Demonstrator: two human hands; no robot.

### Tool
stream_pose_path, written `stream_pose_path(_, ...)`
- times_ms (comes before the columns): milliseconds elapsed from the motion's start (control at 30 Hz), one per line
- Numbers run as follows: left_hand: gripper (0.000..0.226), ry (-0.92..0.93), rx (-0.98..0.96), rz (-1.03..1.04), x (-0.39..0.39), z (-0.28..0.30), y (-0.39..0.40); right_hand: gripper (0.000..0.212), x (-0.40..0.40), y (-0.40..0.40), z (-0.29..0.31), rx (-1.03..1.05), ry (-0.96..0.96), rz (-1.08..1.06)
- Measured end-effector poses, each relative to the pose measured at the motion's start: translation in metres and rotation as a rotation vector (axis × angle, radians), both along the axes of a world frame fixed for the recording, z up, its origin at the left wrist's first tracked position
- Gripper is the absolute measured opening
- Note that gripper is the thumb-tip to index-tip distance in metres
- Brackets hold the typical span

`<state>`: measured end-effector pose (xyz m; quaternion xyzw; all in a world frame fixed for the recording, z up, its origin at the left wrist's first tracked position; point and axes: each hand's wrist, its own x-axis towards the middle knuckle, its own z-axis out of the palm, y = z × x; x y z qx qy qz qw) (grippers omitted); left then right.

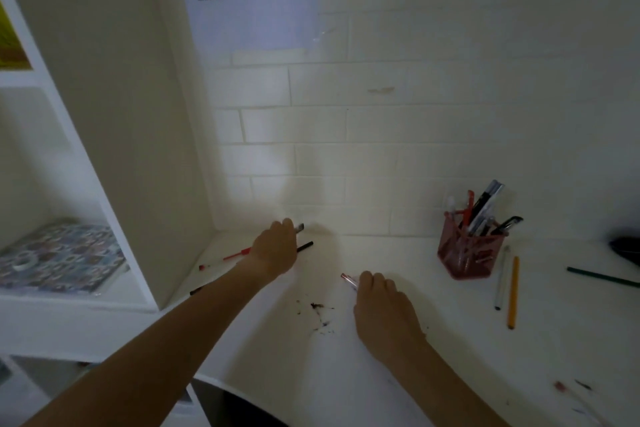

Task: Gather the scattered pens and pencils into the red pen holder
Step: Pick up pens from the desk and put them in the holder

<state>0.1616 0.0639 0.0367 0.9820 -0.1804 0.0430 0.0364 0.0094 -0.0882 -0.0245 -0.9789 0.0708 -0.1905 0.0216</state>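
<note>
The red mesh pen holder (465, 255) stands at the back right of the white desk (398, 374) with several pens upright in it. My left hand (275, 250) is closed near the back wall, a grey-tipped pen (300, 227) and a black pen (305, 246) sticking out of it. My right hand (377, 302) is closed on a clear pen with a red end (349, 281) at mid-desk. A red pen (225, 257) lies left of my left hand. A white pen (502, 279), a yellow pencil (513, 291) and a dark green pencil (602, 277) lie right of the holder.
A white shelf unit (114, 184) stands to the left, holding a patterned notebook (59, 255). A black pen end (196, 290) pokes out beside my left forearm. Dark ink smudges (317, 308) mark the desk centre. A dark object (627, 246) sits at the far right edge.
</note>
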Motion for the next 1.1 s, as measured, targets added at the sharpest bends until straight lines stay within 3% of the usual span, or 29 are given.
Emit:
stream_pose_path(100, 0.034, 0.025, 0.061, -0.092, 0.002, -0.015, -0.005, 0.039, 0.001, -0.006, 0.011, 0.068, -0.075, -0.004)
stream_pose_path(367, 0.024, -0.081, 0.042, -0.150, 0.002, -0.012, -0.027, 0.020, -0.001, -0.039, 0.061, 0.311, -0.329, -0.043)
stream_pose_path(433, 0.021, -0.134, 0.010, -0.216, -0.005, 0.000, -0.039, 0.024, -0.003, -0.053, 0.071, 0.386, -0.383, -0.064)
stream_pose_path(567, 0.012, -0.035, -0.433, -0.327, -0.016, 0.028, -0.083, 0.037, -0.008, -0.085, 0.098, 0.690, -0.580, -0.174)
stream_pose_path(667, 0.009, 0.061, -0.657, -0.528, -0.030, 0.047, -0.122, 0.053, -0.015, -0.113, 0.112, 0.869, -0.762, -0.296)
stream_pose_path(900, 0.006, 0.193, -1.317, -0.628, -0.066, 0.096, -0.204, 0.045, -0.041, -0.170, 0.131, 1.116, -1.054, -0.324)
stream_pose_path(1000, 0.007, 0.217, -1.403, -0.627, -0.068, 0.095, -0.230, 0.031, -0.038, -0.182, 0.123, 1.192, -1.067, -0.289)
stream_pose_path(1100, 0.008, 0.232, -1.371, -0.604, -0.074, 0.082, -0.249, 0.019, -0.033, -0.186, 0.113, 1.094, -0.970, -0.227)
